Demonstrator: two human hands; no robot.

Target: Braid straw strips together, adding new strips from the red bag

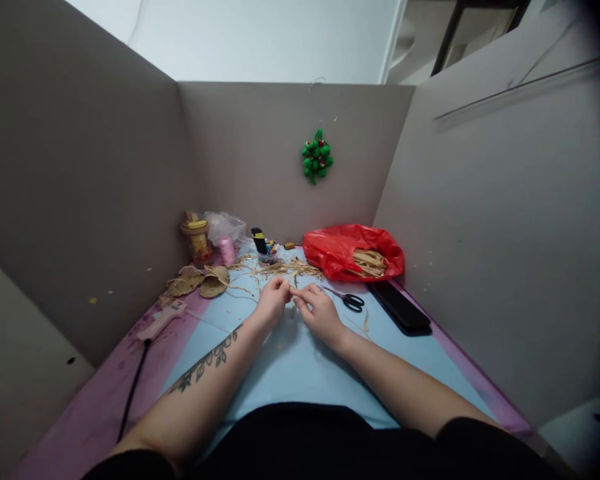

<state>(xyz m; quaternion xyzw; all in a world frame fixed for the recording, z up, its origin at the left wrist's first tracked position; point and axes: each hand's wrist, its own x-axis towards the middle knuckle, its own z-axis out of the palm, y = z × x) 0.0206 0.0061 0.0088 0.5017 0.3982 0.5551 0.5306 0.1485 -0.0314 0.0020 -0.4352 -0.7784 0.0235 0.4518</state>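
Note:
My left hand (275, 299) and my right hand (320, 313) meet over the middle of the blue table cover, fingertips nearly touching. Both are closed in a pinch on a thin tan strip of dried straw (293, 291), mostly hidden by the fingers. Just beyond them lies a loose pile of straw strips (300, 268). Black-handled scissors (353, 302) rest to the right of my right hand. Off to the left are brown woven pieces (214, 283) with loose strands trailing from them.
A red plastic bag (330, 248) of straw stands back right, a black flat case (400, 309) before it. On the left lie a corded glue gun (163, 321), a pink thread spool (227, 251) and a lidded jar (197, 241). Grey panels (260, 153) enclose three sides.

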